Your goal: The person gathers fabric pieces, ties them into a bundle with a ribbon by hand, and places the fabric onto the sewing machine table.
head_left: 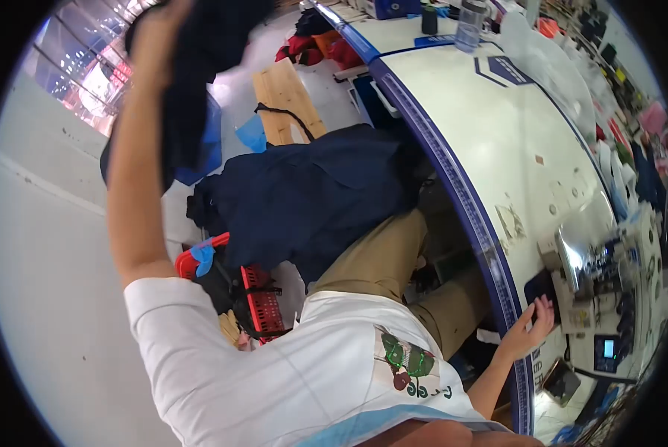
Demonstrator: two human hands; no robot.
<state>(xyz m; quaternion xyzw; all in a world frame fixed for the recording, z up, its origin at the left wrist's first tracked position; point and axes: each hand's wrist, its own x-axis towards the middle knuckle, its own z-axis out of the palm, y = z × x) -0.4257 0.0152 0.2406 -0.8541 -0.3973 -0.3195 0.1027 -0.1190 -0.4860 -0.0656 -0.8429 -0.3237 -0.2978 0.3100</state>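
My left arm is raised high at the left, and my left hand point(171, 13) is blurred at the top edge. Dark navy cloth point(218, 33) hangs from it and drops down beside the forearm; the fingers are mostly hidden. More navy fabric point(311, 197) lies in a heap in front of my knees. On the right, my right hand point(531, 328) rests at the edge of the white worktable point(483, 112), fingers stretched out beside a small dark piece point(540, 287) and the sewing machine point(583, 257). It appears to grip nothing.
A red plastic basket point(263, 302) stands by my leg, with a wooden board point(285, 97) farther ahead on the floor. A clear bottle point(470, 26) and clear plastic bags point(546, 59) are on the table's far side. A phone-like dark object point(561, 382) lies near the machine.
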